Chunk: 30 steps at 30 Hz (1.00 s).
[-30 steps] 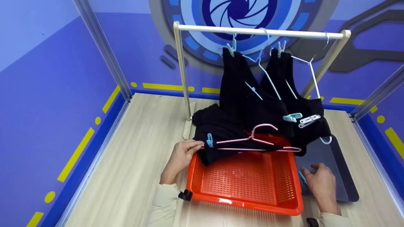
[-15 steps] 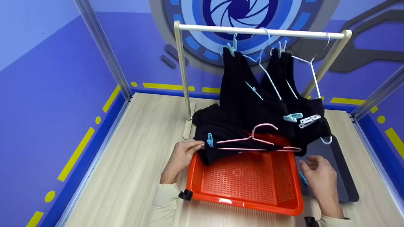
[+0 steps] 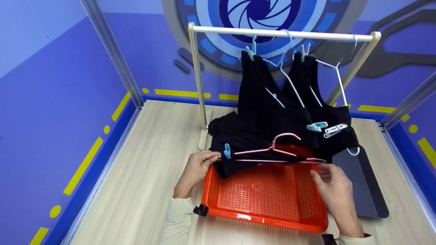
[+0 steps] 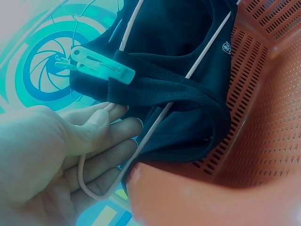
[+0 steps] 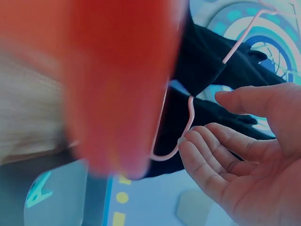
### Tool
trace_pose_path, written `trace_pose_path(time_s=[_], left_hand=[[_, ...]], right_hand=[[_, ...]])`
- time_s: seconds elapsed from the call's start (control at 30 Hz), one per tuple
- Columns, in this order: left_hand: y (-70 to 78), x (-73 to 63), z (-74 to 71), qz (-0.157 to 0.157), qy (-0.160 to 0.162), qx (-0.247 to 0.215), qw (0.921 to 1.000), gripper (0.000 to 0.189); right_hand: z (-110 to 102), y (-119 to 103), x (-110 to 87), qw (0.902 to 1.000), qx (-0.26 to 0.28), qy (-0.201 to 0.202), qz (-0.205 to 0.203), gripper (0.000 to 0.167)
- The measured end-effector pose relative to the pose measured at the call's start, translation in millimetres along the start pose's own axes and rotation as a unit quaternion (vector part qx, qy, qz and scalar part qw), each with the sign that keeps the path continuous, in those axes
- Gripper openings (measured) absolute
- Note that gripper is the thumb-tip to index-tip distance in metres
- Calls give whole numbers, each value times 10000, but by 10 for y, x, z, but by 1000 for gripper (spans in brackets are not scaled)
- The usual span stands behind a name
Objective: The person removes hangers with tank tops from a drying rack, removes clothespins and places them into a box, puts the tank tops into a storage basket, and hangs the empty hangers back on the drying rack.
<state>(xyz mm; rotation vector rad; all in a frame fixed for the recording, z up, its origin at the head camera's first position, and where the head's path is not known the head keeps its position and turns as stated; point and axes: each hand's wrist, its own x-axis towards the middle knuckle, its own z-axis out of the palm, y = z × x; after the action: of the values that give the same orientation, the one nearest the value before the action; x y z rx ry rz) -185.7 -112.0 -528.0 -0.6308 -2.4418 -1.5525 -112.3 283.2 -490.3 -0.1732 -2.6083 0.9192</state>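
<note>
My left hand (image 3: 194,172) pinches the left end of a pink clothes hanger (image 3: 273,147) between thumb and fingers. A black garment (image 3: 235,168) hangs over that hanger, held near my left fingers by a light-blue clothespin (image 3: 227,150). In the left wrist view, the hanger's looped end crosses my fingers, and the clothespin (image 4: 103,66) grips the fabric. My right hand (image 3: 335,192) is at the hanger's right end with nothing in its grasp. The right wrist view shows its loosely bent fingertips right at the pink loop (image 5: 191,113). Below lies a red-orange basket (image 3: 265,223).
Behind the basket stands a rack with a white bar (image 3: 235,30). Black tops (image 3: 252,88) hang from it on blue and white hangers, with clothespins on them. A dark grey tray (image 3: 369,200) lies right of the basket; a teal clothespin (image 5: 40,189) shows in it.
My right hand has risen from a blue clothespin in the tray and moved left to the hanger's right end. My left hand keeps its hold, unmoved.
</note>
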Motion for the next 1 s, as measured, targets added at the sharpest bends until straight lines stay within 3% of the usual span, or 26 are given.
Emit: trace_pose_path(time_s=[0.17, 0.57, 1.0], left_hand=[[-1, -6, -9, -105, -64, -71, 9999, 17], [3, 0, 0, 43, 25, 81, 10000, 16], [-15, 0, 6, 14, 2, 18, 10000, 16]], right_hand=[[34, -114, -17, 9997, 79, -75, -199, 26], [178, -258, -41, 9943, 333, 87, -1008, 24], [299, -474, -83, 9832, 494, 132, -1750, 30]])
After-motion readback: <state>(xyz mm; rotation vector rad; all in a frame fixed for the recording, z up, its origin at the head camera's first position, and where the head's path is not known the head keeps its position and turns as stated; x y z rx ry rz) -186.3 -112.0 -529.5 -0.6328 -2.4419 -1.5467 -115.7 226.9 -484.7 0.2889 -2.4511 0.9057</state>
